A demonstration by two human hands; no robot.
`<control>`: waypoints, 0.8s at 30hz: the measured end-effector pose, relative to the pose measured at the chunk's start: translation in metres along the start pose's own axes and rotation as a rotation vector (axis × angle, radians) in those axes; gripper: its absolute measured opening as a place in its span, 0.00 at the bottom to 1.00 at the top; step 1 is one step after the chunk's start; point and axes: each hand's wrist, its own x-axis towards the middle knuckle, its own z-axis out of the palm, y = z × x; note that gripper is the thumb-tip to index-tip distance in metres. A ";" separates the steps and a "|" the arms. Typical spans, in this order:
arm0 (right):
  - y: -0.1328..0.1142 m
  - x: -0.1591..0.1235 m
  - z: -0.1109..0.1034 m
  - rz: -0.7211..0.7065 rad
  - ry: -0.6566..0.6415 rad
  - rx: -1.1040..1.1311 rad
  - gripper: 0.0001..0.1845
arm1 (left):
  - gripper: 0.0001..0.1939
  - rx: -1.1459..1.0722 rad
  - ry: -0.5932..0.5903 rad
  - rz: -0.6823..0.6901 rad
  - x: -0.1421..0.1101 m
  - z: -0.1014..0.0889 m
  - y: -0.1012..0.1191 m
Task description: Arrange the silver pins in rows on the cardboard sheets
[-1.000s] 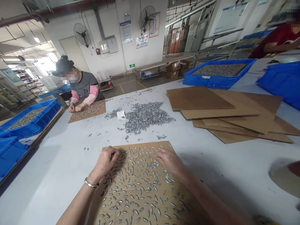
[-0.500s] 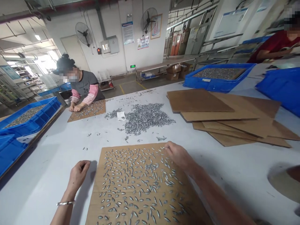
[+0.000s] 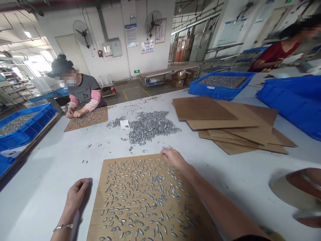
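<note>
A brown cardboard sheet (image 3: 97, 204) lies in front of me, covered with small silvery spindle-shaped metal pieces (image 3: 122, 213). They are spread out over most of it and bunched toward the right. My right hand (image 3: 174, 159) is at the sheet's far edge, its thumb and forefinger pinched low over the outermost pieces; what the fingertips hold is too small to make out. Left of the sheet, my left hand (image 3: 76, 193) rests over the white table (image 3: 47, 187) with fingers curled and thumb against them. Anything inside that hand is hidden.
Beyond the sheet lies a heap of metal pieces (image 3: 150, 126) beside a white paper scrap (image 3: 124, 124). Stacked cardboard sheets (image 3: 225, 124) and a blue tray (image 3: 213, 92) stand at right. A co-worker (image 3: 84, 90) handles pieces on another sheet. A round container (image 3: 288, 187) sits near right.
My right hand has moved slightly left along the sheet's far edge. The left hand's fingers look more closed together. The whole view has shifted a little to the right.
</note>
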 end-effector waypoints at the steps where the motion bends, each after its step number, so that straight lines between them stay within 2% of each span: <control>1: -0.001 0.001 0.000 -0.005 -0.014 -0.008 0.16 | 0.41 -0.007 -0.010 0.002 0.001 0.000 -0.001; 4: -0.005 0.002 -0.005 -0.007 -0.047 -0.028 0.14 | 0.41 -0.019 -0.024 0.006 0.003 0.001 -0.004; 7: -0.004 -0.004 -0.019 0.002 -0.032 -0.023 0.14 | 0.40 -0.025 -0.013 0.011 0.003 0.001 -0.005; 10: 0.002 -0.025 -0.033 0.063 0.054 0.007 0.16 | 0.38 -0.041 -0.014 0.023 0.001 0.000 -0.001; 12: 0.005 -0.046 -0.034 0.088 0.063 0.019 0.15 | 0.38 -0.044 -0.017 0.021 0.000 -0.001 0.001; 17: -0.009 -0.088 -0.014 0.059 -0.040 -0.007 0.13 | 0.36 -0.044 -0.037 0.004 0.003 -0.001 0.002; 20: -0.026 -0.089 0.000 0.091 -0.036 -0.118 0.13 | 0.35 -0.048 -0.038 0.022 0.003 0.000 0.004; 24: -0.039 -0.076 0.009 0.120 -0.062 -0.267 0.12 | 0.34 -0.027 -0.034 0.049 -0.002 0.001 0.010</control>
